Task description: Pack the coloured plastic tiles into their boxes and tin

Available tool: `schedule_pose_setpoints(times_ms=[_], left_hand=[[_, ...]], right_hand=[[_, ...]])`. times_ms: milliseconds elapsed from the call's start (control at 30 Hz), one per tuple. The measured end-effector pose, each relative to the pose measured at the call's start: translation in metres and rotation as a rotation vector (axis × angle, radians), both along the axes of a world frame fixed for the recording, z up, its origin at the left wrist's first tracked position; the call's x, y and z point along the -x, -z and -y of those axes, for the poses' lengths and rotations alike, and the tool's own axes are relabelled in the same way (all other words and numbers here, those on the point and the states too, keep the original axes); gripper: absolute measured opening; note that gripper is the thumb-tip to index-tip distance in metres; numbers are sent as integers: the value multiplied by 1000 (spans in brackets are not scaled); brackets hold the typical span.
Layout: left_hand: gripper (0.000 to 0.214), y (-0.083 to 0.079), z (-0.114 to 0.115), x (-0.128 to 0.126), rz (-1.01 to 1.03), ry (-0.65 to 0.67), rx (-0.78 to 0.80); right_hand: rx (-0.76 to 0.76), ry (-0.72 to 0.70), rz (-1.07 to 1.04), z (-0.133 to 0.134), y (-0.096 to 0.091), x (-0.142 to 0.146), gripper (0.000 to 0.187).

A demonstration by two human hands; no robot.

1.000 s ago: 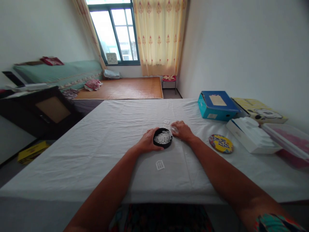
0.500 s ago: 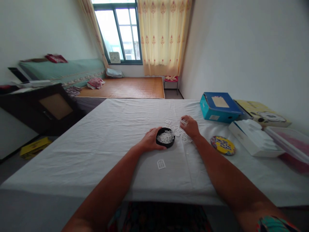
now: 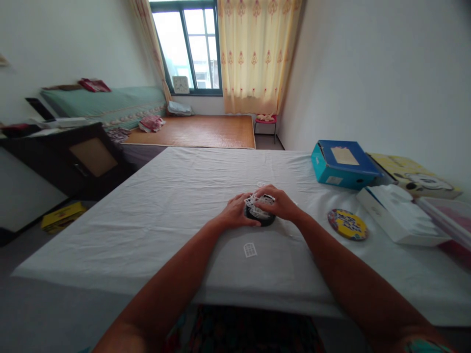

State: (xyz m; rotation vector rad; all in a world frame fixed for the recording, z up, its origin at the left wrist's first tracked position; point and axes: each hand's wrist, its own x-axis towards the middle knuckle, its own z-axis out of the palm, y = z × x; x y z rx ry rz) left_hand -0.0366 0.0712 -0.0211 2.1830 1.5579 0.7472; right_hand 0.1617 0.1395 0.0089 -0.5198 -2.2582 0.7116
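Note:
A small round black tin (image 3: 263,219) sits on the table with its white cloth (image 3: 165,206), heaped with little white lattice pieces (image 3: 253,201). My left hand (image 3: 236,212) rests against the tin's left side, steadying it. Directly over the tin, my right hand (image 3: 280,203) is closed around a bunch of the white pieces. One single white piece (image 3: 250,250) lies flat on the cloth nearer to me, and another (image 3: 261,185) just beyond the tin.
A round yellow patterned lid (image 3: 348,224) lies right of the tin. Along the right edge stand a blue box (image 3: 342,164), a yellow cartoon box (image 3: 415,176), a white tray (image 3: 399,213) and a pink-filled clear case (image 3: 451,215). A dark cabinet (image 3: 69,157) stands left.
My right hand swept out to the scattered white pieces right of the tin, gathered them, and has come back over the tin. The left hand stayed on the tin.

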Motion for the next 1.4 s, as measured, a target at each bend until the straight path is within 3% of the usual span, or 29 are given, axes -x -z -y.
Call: schedule_pose_setpoints(times_ms=[100,233,367,533,600,667,767,867,933,1033,1167,1267,1400], left_hand=[[106,1,0,0,-11,-38,18],[104,2,1,2,-24,-36,-2],[96,3,1,3,-4,23,-73],[113,5,0,1,2,9,-38],[111,3,0,2,-4,2,-49],[108,1,1,6,-9,-42,-68],[107,-3,4,12,-19,-91,-54],[109,-5,5,14,-31,-74,-18],[109,-5,5,12,-34,-63,-15],[107,-6,5,10,-32,-53,-24],[105,-6,6,10,-20,-36,-37],[104,-5,6,12,-16,-14,-47],[106,-1,5,15,-5,-6,-63]], right_hand=[[-44,-40,90,-4,-9,-19,23],[37,92,147,-9,-9,-31,42],[60,22,185,-6,-4,-25,31],[105,-42,180,-5,-8,-23,28],[111,44,147,-13,-11,-33,28],[111,268,147,-25,-12,-49,30],[205,498,415,-42,-5,-77,40],[378,455,635,-48,9,-88,73],[404,400,602,-47,19,-81,77],[283,354,424,-46,28,-62,63],[-3,443,286,-55,23,-37,41],[-176,393,447,-69,15,-12,43],[-222,219,714,-83,17,19,53]])
